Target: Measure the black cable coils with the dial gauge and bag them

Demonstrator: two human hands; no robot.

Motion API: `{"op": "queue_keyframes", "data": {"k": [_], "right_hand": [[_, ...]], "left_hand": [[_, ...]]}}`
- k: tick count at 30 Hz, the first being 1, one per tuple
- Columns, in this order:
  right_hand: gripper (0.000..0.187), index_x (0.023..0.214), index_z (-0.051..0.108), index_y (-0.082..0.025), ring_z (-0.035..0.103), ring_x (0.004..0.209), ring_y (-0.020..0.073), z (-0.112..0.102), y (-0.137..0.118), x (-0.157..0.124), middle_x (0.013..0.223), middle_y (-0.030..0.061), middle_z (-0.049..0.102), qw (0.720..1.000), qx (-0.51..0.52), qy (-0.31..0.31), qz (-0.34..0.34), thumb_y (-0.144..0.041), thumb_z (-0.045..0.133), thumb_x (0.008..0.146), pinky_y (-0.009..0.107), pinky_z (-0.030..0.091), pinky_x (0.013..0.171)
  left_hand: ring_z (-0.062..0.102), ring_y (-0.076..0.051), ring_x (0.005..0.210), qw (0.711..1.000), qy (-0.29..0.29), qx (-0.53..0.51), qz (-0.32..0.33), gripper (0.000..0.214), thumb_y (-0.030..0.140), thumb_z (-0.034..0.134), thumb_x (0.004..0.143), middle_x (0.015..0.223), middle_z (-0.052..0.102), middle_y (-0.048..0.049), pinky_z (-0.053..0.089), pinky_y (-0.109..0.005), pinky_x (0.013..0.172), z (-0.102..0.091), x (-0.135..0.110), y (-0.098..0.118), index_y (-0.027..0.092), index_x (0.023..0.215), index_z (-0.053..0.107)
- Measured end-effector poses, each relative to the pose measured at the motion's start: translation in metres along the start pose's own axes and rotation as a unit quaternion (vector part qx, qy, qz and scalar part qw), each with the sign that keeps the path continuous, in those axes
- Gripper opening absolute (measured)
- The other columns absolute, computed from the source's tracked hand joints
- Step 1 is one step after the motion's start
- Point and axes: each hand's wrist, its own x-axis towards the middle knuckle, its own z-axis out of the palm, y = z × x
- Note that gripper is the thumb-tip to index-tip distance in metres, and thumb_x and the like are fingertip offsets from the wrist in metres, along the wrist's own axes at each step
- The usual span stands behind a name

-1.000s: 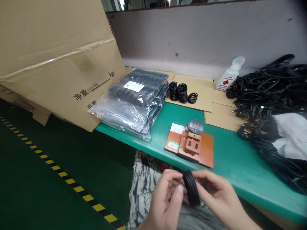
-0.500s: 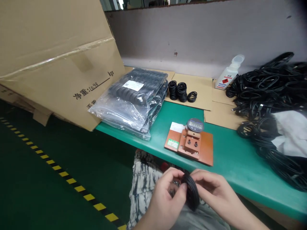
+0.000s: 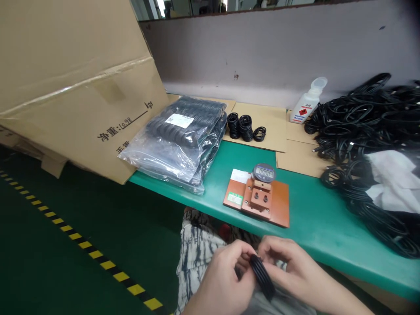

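Note:
A coiled black cable (image 3: 262, 275) is held over my lap, in front of the table edge. My left hand (image 3: 226, 273) pinches the coil from the left, thumb and fingers closed on it. From the other side, my right hand (image 3: 292, 269) grips its upper part, with the fingertips bent close to the left ones; exactly what they pinch is partly hidden. Just beyond the hands, a digital gauge (image 3: 263, 173) on an orange-brown base (image 3: 280, 205) lies on the green table (image 3: 308, 232), its display lit.
Clear bags of coiled cables (image 3: 183, 131) lie left of the gauge, beside a large cardboard box (image 3: 82, 100). Small cable coils (image 3: 245, 128) stand on cardboard behind. At right are a white bottle (image 3: 303, 107), a heap of black cables (image 3: 364, 118) and a white cloth (image 3: 393, 183).
My hands and the coil sit slightly lower, and the coil is turned more edge-on and slanted. The view has shifted a little; the table things have stayed in place.

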Motion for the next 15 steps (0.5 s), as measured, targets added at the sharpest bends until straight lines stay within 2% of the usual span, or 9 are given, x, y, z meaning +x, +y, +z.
{"op": "queue_keyframes", "data": {"k": [4,10,12,15], "right_hand": [[0.025,0.077,0.056,-0.019,0.051,0.067,0.0135,-0.002,-0.005,0.004,0.073,-0.0004,0.059,0.999,-0.028,-0.007,-0.015,-0.031,0.052,0.098,0.023,0.041,0.061],[0.037,0.078,0.053,-0.019,0.045,0.055,0.0116,0.009,0.001,0.005,0.061,-0.0036,0.048,0.996,0.052,0.069,0.006,-0.046,0.045,0.101,0.022,0.038,0.051],[0.035,0.077,0.053,-0.018,0.044,0.054,0.0113,0.011,0.004,0.005,0.062,-0.0033,0.048,0.994,0.022,0.104,-0.036,-0.042,0.045,0.101,0.023,0.038,0.051],[0.027,0.079,0.057,-0.018,0.048,0.056,0.0119,0.010,0.006,0.006,0.065,-0.0012,0.054,0.983,-0.061,0.126,-0.119,-0.032,0.048,0.100,0.023,0.040,0.054]], "left_hand": [[0.070,-0.018,0.074,1.000,0.004,-0.005,0.019,0.014,0.010,0.057,0.084,0.080,0.071,-0.0041,0.052,-0.023,0.065,0.001,0.000,-0.006,0.016,0.092,0.067],[0.068,-0.021,0.089,0.993,0.039,-0.109,0.013,0.023,0.025,0.056,0.095,0.102,0.072,-0.0106,0.055,-0.030,0.084,0.001,-0.004,-0.013,0.017,0.115,0.064],[0.066,-0.021,0.094,0.989,0.019,-0.148,0.001,0.029,0.031,0.055,0.097,0.108,0.069,-0.0118,0.053,-0.032,0.089,0.000,-0.002,-0.014,0.017,0.121,0.060],[0.061,-0.019,0.088,0.987,-0.046,-0.151,-0.001,0.027,0.036,0.052,0.099,0.099,0.067,-0.0077,0.050,-0.029,0.082,-0.004,0.002,-0.013,0.017,0.114,0.064]]}}
